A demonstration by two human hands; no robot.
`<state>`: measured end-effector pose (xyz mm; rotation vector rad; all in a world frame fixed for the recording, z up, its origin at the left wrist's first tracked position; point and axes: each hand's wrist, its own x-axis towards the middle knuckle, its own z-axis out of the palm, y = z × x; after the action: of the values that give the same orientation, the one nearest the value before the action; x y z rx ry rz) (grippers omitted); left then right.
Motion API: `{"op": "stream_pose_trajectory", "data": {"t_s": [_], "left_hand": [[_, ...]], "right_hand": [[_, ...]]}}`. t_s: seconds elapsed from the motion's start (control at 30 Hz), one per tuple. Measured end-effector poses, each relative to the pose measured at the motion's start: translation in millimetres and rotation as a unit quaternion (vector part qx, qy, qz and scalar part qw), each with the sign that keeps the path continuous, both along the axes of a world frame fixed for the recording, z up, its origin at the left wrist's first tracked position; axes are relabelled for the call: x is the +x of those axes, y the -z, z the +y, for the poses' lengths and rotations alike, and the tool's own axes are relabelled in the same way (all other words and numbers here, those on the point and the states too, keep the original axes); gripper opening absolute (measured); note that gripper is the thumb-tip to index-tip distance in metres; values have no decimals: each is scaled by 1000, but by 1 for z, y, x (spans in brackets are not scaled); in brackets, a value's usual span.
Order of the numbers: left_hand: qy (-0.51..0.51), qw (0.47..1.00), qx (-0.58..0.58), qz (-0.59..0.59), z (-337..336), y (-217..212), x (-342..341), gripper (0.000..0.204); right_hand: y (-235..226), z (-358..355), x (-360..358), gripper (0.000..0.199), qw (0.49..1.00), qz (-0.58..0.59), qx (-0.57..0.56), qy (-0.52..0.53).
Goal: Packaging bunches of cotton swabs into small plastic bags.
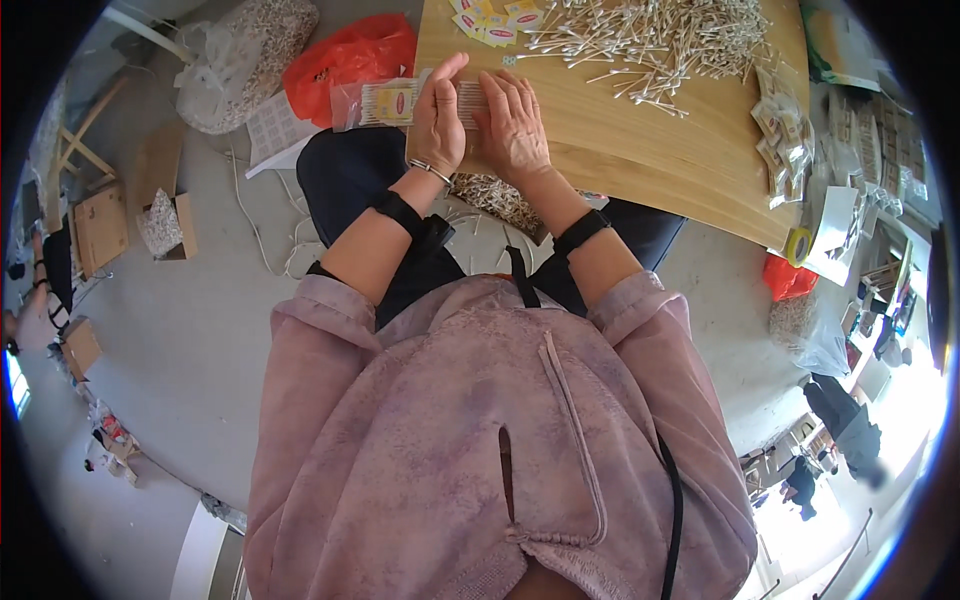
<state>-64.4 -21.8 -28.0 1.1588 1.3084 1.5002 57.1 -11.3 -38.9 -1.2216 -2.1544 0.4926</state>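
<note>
At the table's near left edge, a clear plastic bag (349, 106) holds a row of cotton swabs and a small yellow and white card (396, 103). My left hand (440, 112) stands on its side across the row, fingers stretched upward and palm facing right. Cotton swabs (468, 103) lined up side by side show between my two hands. My right hand (512, 122) rests palm down at the right end of that row, its fingers stretched forward. What lies beneath my right palm is hidden.
A big heap of loose cotton swabs (690, 40) covers the table's far side. Several yellow cards (497, 22) lie far left, and packed bags (783, 135) at the right. Below the table edge is a box of swabs (497, 200); a red bag (350, 62) sits left.
</note>
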Motion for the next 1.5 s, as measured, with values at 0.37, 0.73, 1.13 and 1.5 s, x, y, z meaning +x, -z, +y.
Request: {"op": "stream_pose_trajectory", "data": {"t_s": [0.37, 0.73, 1.13, 1.5], "left_hand": [[-29, 998, 6, -54, 2, 8, 7, 52], [-44, 998, 12, -41, 3, 14, 7, 45], [-56, 989, -19, -137, 4, 13, 3, 47], [-77, 992, -14, -98, -1, 5, -4, 42]], "right_hand": [[-7, 4, -13, 37, 915, 360, -131, 129], [-9, 2, -12, 33, 910, 359, -167, 119], [-7, 14, 27, 43, 983, 172, -39, 57], [-8, -4, 26, 80, 975, -215, 2, -63]]}}
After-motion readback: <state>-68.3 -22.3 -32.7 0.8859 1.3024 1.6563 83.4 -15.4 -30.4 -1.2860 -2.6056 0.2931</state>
